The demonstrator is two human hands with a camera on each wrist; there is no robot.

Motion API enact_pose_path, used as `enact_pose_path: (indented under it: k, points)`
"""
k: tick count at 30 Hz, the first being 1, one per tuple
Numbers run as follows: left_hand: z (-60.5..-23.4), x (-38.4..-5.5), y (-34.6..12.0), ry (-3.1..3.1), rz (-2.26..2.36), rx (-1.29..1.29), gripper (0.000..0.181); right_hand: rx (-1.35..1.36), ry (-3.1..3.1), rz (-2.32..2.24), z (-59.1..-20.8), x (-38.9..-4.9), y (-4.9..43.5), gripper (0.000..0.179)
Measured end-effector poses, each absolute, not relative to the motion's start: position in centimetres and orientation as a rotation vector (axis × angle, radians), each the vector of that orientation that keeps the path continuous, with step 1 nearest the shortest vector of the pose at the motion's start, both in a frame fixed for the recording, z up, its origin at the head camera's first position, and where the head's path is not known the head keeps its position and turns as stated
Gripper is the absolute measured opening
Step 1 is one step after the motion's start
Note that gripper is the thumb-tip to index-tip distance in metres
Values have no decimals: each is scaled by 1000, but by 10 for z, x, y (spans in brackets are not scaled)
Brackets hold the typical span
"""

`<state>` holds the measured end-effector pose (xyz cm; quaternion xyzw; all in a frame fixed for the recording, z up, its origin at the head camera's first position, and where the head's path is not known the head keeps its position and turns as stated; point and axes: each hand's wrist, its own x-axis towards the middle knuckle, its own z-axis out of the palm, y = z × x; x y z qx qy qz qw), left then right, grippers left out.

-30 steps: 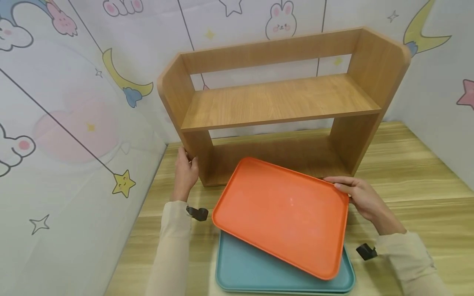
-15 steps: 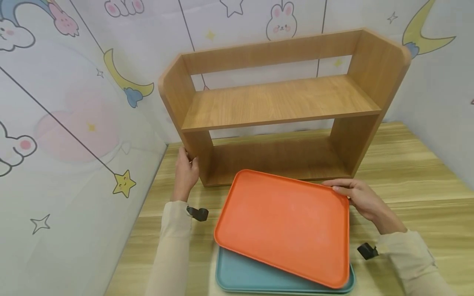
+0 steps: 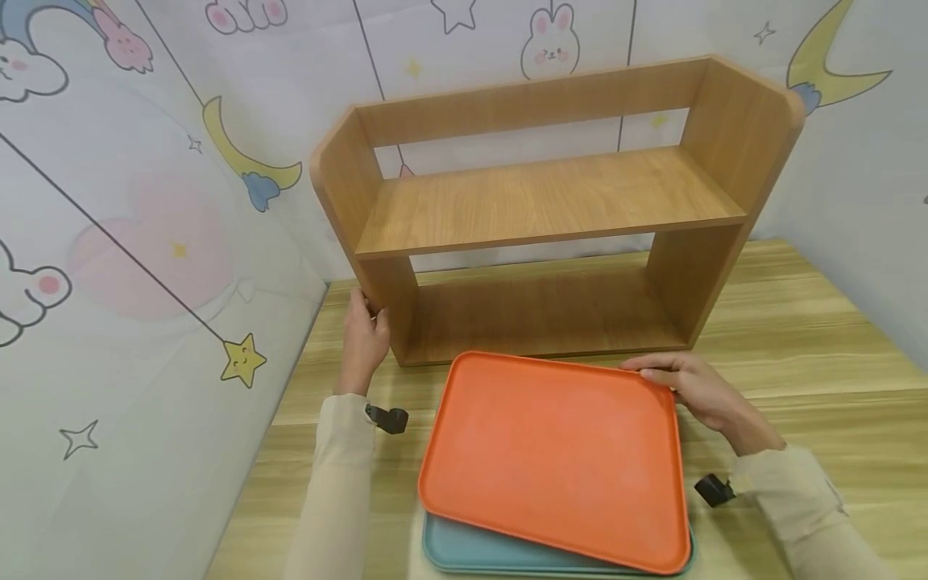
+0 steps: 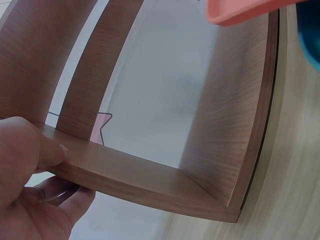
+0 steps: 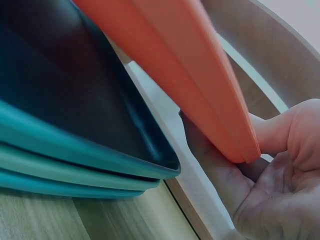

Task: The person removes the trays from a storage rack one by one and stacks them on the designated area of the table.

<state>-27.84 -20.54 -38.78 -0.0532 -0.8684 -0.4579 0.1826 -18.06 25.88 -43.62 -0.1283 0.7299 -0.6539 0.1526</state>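
Note:
An orange tray lies slanted over a stack of teal trays. By its far right corner my right hand grips it, thumb on top and fingers beneath. In the right wrist view the orange tray is raised above the teal stack at that corner. My left hand holds the left side panel of a wooden two-tier shelf. The left wrist view has the thumb and fingers of the left hand on either side of the panel edge.
The shelf stands on a wood-grain table near the back wall. A cloth with cartoon prints covers the walls at the left and back. Pale material shows under the tray stack.
The orange tray has come down and toward me and turned straighter, covering more of the teal stack. My right hand moved slightly with it. The left hand has stayed on the shelf.

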Motion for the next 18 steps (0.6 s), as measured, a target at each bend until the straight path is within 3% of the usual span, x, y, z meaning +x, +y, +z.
enact_pose_path:
  k: [18]
  points:
    - [-389, -279, -206, -2443, -1259, -157, 26, -356, 2071, -1781, -434, -189, 254, 39]
